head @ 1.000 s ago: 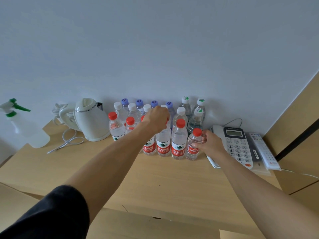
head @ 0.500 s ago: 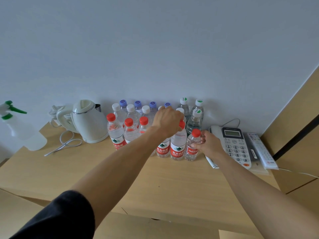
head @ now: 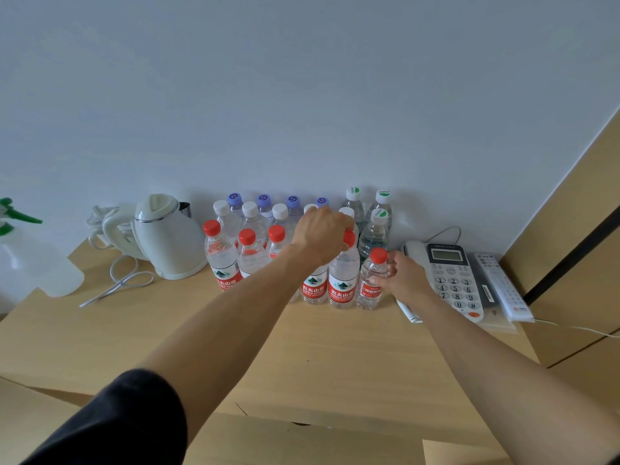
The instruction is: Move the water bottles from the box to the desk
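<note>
Several water bottles stand in rows on the wooden desk point(head: 335, 357) against the wall, with red, white, purple and green-marked caps. My left hand point(head: 320, 234) grips the top of a tall red-capped bottle point(head: 344, 280) in the front row. My right hand point(head: 401, 275) holds a small red-capped bottle point(head: 370, 280) that stands on the desk at the right end of that row. Another red-capped bottle point(head: 221, 260) stands at the row's left end. Cardboard box flaps point(head: 302, 441) show at the bottom edge.
A white electric kettle point(head: 169, 238) with a loose cord point(head: 117, 283) stands left of the bottles. A spray bottle point(head: 37, 260) is at the far left. A desk phone point(head: 451, 278) and a remote point(head: 503, 286) lie right of my right hand.
My left hand has moved right along the front row, from one red-capped bottle to the one beside the small bottle. My right hand has stayed on the small bottle.
</note>
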Demonstrator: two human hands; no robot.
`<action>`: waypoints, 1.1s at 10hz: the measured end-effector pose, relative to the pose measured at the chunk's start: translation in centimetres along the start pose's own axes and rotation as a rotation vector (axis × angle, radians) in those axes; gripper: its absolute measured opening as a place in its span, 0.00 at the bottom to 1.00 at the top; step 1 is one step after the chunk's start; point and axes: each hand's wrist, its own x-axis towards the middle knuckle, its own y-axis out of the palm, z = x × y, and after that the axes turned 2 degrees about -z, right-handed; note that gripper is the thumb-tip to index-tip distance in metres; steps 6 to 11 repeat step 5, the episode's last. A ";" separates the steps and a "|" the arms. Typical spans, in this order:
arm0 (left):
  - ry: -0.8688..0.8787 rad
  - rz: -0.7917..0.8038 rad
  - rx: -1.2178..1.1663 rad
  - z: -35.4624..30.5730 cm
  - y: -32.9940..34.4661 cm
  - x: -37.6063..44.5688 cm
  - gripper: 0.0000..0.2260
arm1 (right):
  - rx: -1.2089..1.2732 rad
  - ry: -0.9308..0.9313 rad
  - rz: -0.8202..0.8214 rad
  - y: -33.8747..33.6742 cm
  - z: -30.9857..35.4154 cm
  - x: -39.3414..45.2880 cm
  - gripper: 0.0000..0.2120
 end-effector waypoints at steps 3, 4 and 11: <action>0.017 -0.060 -0.002 -0.2 1.7 -0.9 0.17 | -0.015 0.010 0.042 0.1 0.0 -0.1 0.25; 0.005 -0.085 -0.033 -0.1 1.3 -0.9 0.18 | 0.012 -0.002 0.037 -0.2 1.3 0.1 0.26; -0.046 -0.111 -0.043 0.6 0.6 -0.1 0.18 | 0.059 -0.017 0.015 -0.6 2.9 0.9 0.29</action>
